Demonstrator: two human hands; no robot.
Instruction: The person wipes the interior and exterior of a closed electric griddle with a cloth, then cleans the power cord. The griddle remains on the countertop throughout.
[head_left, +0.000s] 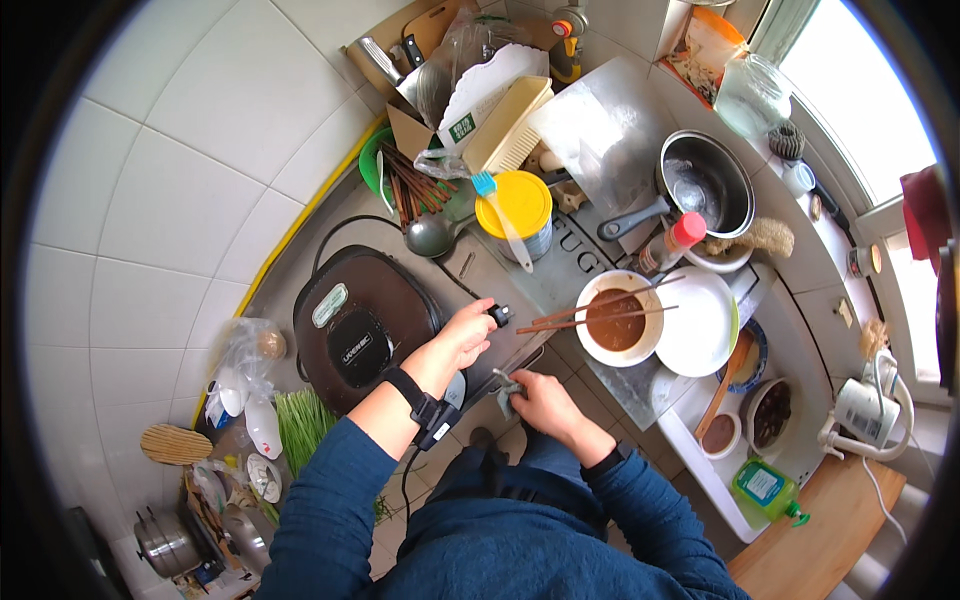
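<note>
My left hand (463, 337) reaches across the counter's front edge with its fingers around a black power plug (499, 314). The prongs point away from the hand. From the plug a black cord runs back behind a brown electric griddle (367, 322) with a closed lid, which sits beside my left forearm. In front of my body, my right hand (551, 409) grips a grey-green cloth (510, 395), bunched, with one end sticking out. A yellow-lidded can (514, 204) stands beyond the plug, a pastry brush (502, 217) lying on its lid.
Chopsticks (600, 307) lie across a bowl of brown sauce (619, 319), beside a white plate (694, 322). A saucepan (705, 184) and a red-capped bottle (670, 244) stand behind. The sink (690, 420) is at right, with green dish soap (765, 487). Green stalks (304, 420) lie left.
</note>
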